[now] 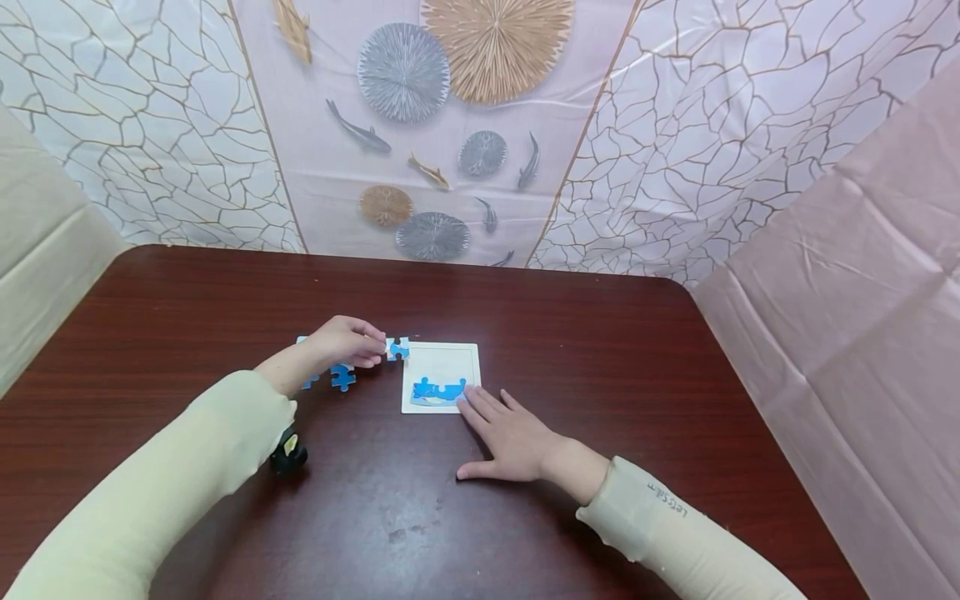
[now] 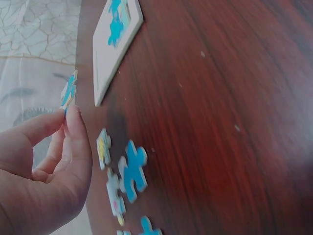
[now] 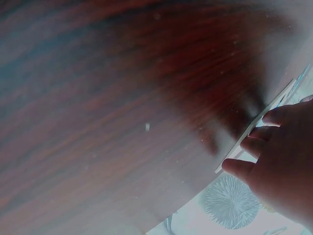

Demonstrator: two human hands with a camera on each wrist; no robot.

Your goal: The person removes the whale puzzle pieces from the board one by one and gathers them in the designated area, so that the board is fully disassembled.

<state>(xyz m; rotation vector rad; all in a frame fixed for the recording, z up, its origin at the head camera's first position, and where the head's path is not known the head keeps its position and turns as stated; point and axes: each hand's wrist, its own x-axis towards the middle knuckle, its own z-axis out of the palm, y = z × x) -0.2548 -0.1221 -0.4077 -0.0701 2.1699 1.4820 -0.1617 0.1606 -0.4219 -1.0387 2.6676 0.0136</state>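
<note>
Left hand (image 1: 347, 342) up over the table, and it has a grasp: thumb and index finger pinch a small puzzle piece (image 1: 398, 349), blue and white, by its edge. From the head camera that piece shows right at the upper left corner of the board (image 1: 442, 360); from the left wrist it's clear of the wood, tilted in the air and apart from the board. Over to the right hand (image 1: 513, 437), nothing in its grasp, fingers straight and spread, fingertips on the lower right corner of the board, thumb stuck out to the side above the table (image 1: 600, 375).

Onto the board itself, lying flat, white and square: a strip of blue pieces (image 1: 438, 392) sits along its near side, with the far part bare white. Down by the left hand, the loose pieces lie to the left of the board: a blue one (image 2: 134, 169), a yellow-marked one (image 2: 103, 149) just beside it, a pale one with a pink spot (image 2: 115, 197), and more cut off at the bottom of the left wrist view. Pale sleeves (image 1: 180, 467) on both arms, dark lettering on the right cuff, and behind it all, a cloth (image 1: 330, 192) printed with fish and round discs.
</note>
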